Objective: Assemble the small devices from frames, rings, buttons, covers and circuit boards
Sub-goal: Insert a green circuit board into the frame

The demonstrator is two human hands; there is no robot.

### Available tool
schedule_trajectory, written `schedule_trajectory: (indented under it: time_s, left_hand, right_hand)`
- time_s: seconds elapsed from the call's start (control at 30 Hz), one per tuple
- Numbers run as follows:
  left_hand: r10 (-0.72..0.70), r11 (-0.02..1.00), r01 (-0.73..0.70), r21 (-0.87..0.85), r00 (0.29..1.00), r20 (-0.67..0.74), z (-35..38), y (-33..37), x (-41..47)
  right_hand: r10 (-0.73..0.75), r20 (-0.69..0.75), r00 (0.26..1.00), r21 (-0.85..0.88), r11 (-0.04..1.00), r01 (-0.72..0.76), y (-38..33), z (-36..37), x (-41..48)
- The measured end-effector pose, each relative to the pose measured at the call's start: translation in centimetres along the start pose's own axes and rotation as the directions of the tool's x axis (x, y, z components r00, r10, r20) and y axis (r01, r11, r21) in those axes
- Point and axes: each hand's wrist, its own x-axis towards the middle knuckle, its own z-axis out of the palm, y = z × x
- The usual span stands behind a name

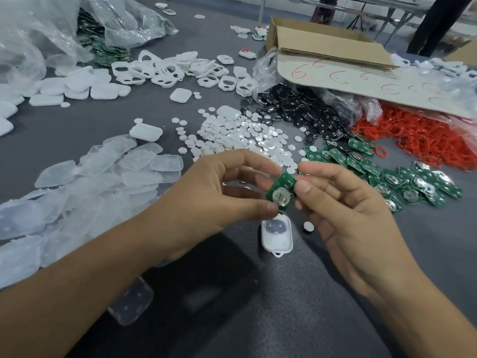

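Head view, reading from the left: we see a heap of clear covers [103, 177] on the grey worktop [258, 319]. Next comes our left hand [206, 195], its thumb and forefinger pinching the lower edge of a green board [281, 191]. The board hangs tilted in the air, metal clip facing us, just above a white shell [276, 239]. The shell lies open side up on the worktop with something dark inside it. A loose button [308, 226] lies just right of the shell. Our right hand [343, 210] pinches the board's other edge between thumb and forefinger. Further right lie spare boards [413, 182] and red rings [418, 135].

We judge the risks thus. Neither hand steadies the shell, so pressing the board in skewed could skid or tip it. A fingertip hold could let the board slip. Seating the board the wrong way round would likely block the cover.
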Motion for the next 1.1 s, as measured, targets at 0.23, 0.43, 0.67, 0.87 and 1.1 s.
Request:
schedule_trajectory:
  time_s: [0.23, 0.43, 0.67, 0.87, 1.1]
  left_hand:
    - [0.020, 0.986, -0.012, 0.165, 0.999, -0.043, 0.46, 0.29, -0.24]
    - [0.019, 0.977, -0.009, 0.211, 0.999, -0.044, 0.84, 0.35, -0.32]
    - [-0.060, 0.997, 0.064, -0.033, 0.991, 0.117, 0.80, 0.35, -0.27]
    - [-0.085, 0.980, 0.119, -0.161, 0.976, 0.200, 0.45, 0.46, -0.32]
    - [-0.137, 0.989, 0.136, -0.054, 0.991, -0.005, 0.65, 0.18, -0.18]
  right_hand:
    - [-0.035, -0.027, 0.999, -0.106, 0.994, 0.032, 0.11, 0.01, -0.13]
    - [-0.040, 0.038, 0.998, -0.052, 0.998, 0.042, 0.20, -0.07, -0.20]
    - [-0.299, 0.185, 0.936, -0.538, 0.767, 0.351, 0.60, -0.19, -0.28]
    - [-0.350, 0.203, 0.915, -0.621, 0.676, 0.396, 0.42, -0.51, -0.26]
    - [-0.309, 0.312, 0.899, -0.713, 0.549, 0.436, -0.29, -0.48, -0.49]
